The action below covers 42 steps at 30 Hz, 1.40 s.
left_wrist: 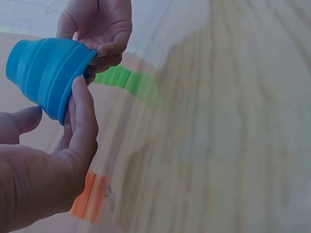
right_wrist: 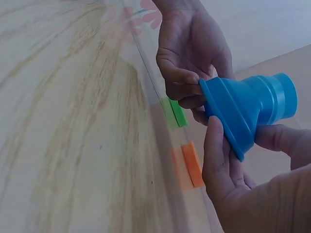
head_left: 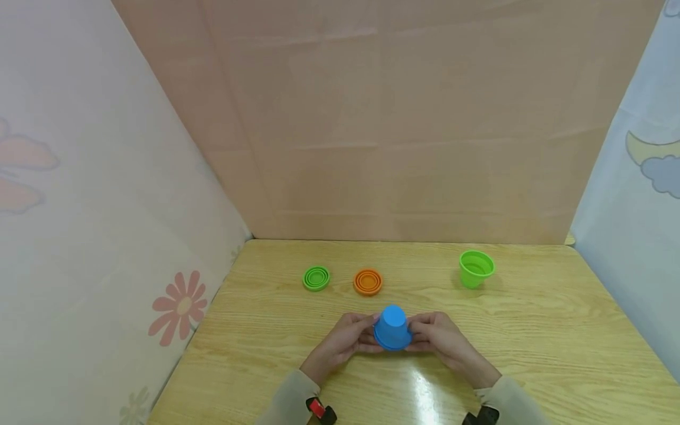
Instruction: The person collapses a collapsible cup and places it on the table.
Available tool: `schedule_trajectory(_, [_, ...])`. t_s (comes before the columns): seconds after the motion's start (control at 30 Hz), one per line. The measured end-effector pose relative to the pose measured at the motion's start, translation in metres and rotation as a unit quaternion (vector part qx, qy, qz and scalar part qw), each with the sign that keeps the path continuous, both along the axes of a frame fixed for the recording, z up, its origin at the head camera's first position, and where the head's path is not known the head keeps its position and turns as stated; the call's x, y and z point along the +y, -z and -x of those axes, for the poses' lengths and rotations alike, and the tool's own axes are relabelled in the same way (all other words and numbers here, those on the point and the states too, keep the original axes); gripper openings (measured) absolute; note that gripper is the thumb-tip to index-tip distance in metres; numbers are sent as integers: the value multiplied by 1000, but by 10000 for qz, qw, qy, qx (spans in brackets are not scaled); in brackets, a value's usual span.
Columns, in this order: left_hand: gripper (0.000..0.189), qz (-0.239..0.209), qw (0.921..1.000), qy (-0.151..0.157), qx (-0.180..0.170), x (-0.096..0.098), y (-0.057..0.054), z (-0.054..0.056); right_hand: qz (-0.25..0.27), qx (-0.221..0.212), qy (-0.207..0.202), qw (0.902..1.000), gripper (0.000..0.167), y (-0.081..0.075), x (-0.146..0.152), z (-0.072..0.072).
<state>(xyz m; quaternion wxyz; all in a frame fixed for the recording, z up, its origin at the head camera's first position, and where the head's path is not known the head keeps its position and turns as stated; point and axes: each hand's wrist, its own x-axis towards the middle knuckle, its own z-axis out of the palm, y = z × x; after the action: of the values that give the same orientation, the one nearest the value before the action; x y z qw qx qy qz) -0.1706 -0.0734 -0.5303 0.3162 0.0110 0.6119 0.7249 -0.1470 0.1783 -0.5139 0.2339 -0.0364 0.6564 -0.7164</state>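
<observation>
A blue collapsible cup (head_left: pixel 394 329) is held up between both hands, its base upward and its wide rim below. My left hand (head_left: pixel 347 340) pinches the rim from the left, thumb on the outer wall and fingers under the edge. From the right, my right hand (head_left: pixel 437 338) grips the same rim in a like way. The right wrist view shows the blue cup (right_wrist: pixel 250 109) with its stepped wall bulging unevenly. In the left wrist view the cup (left_wrist: pixel 48 73) lies tilted, its rings drawn out.
Behind the hands, a flattened green collapsible cup (head_left: pixel 316 278) and a flattened orange one (head_left: pixel 368 282) lie on the wooden table (head_left: pixel 255 354). An extended green cup (head_left: pixel 476 268) stands upright at the back right. Printed cloth walls border the table's sides and a brown sheet its back.
</observation>
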Motion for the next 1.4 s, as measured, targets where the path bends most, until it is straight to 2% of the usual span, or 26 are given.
schedule_trajectory(0.13, [45,-24,10000,88,21,2,1,0,-151,200,146,9996,34,-2,-1,0])
schedule_trajectory(0.27, [49,-105,9994,315,-45,3,3,1,-336,355,227,9985,38,-1,-3,-1])
schedule_trajectory(0.63, [48,-342,9941,1007,-200,1,0,4,-610,527,158,9966,38,-3,-2,-3])
schedule_trajectory(0.8, [48,-443,9918,1175,-220,-1,-1,5,-624,565,110,9964,37,-3,-2,-4])
schedule_trajectory(0.97, [41,-272,9930,1150,-75,-1,-2,3,-618,552,110,9965,35,-1,-1,-5])
schedule_trajectory(1.17, [29,-10,9959,887,163,0,0,3,-674,483,167,9964,38,1,-1,-5])
schedule_trajectory(1.4, [40,-71,9978,643,124,0,3,3,-735,494,340,9955,42,0,-2,-5])
